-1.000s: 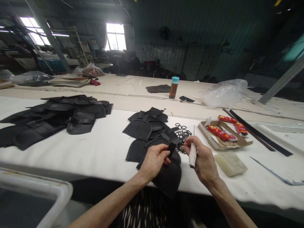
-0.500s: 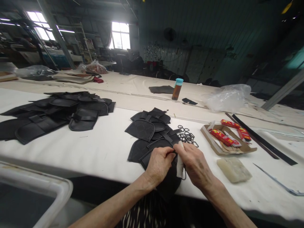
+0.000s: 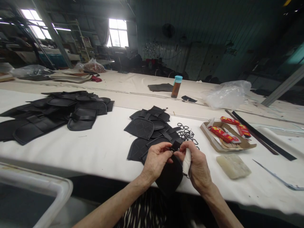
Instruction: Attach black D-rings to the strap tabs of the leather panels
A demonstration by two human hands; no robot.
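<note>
Cardboard box (image 3: 207, 136) (open) near dark rings (image 3: 183, 135)

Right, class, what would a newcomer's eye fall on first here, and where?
Perhaps the turquoise-lidded bottle, standing toward the back of the tabletop, or the red packet in the cardboard box at right. Front and centre, the right hand holds a white-handled tool beside the left hand, which pinches a black strip.

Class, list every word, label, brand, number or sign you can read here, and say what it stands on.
No text can be read for certain.
Red packet in the cardboard box: yellow and pale marks, too small and blurred to read.
Bottle: no lettering visible.
Black pieces: no lettering visible.
</note>
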